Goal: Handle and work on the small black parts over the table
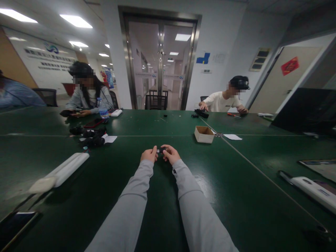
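Over the middle of the green table (162, 123), both arms are stretched forward in grey sleeves. Between the hands is a small black piece with a silver metal end (158, 151), too small to name for sure. My left hand (149, 154) is closed, pinching its silver end between thumb and fingers. The fingers of my right hand (172, 154) are closed around its black end and partly hide it. To the right, beyond my hands, stands an open cardboard box (204, 135); its inner floor is only partly visible.
Tangled black items (93, 137) lie with white paper on the left, near a long white device (70, 168) and a phone (18, 224). Another white device (313, 189) is at the right. Across the table sit a person in grey (90, 92) and a person in white (223, 99).
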Demonstrator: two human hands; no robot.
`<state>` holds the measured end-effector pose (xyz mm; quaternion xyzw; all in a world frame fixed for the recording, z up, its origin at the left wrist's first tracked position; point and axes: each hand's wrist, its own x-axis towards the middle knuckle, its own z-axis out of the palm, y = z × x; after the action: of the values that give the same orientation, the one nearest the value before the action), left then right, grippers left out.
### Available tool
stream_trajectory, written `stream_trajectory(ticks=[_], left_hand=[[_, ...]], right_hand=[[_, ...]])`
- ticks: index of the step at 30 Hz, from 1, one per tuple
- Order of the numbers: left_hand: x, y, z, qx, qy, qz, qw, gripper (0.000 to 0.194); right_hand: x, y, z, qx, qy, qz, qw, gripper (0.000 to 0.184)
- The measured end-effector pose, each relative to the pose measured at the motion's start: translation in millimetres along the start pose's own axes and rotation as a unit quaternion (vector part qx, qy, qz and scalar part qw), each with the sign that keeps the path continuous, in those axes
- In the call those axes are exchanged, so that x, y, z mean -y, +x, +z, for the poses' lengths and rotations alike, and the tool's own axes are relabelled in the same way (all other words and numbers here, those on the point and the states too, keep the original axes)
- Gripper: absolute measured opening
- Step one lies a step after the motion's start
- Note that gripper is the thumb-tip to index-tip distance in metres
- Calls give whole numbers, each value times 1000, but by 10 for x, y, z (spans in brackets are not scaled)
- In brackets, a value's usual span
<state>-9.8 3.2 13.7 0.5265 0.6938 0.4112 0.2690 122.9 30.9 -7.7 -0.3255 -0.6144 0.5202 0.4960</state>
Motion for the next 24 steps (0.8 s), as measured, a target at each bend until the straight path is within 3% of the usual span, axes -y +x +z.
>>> stream_trajectory(ticks=[7,10,13,16,20,24], left_hand=[[181,136,78,57,-105,59,991,44],[173,130,60,74,-170,75,980,33],[134,99,30,93,-228,76,966,35],[127,90,34,94,-235,47,966,37],[162,102,76,60,-221,111,967,30],[174,107,98,70,-215,86,970,32]], right_hand=[[-28,23,-18,-13,11,9,1000,38],[-45,35,-22,-29,20,11,999,39],[-57,40,-25,-33,25,12,999,39],[-60,39,-27,-23,23,12,999,38],[-51,35,-27,-23,18,10,1000,38],[-39,34,-23,-27,19,15,999,38]])
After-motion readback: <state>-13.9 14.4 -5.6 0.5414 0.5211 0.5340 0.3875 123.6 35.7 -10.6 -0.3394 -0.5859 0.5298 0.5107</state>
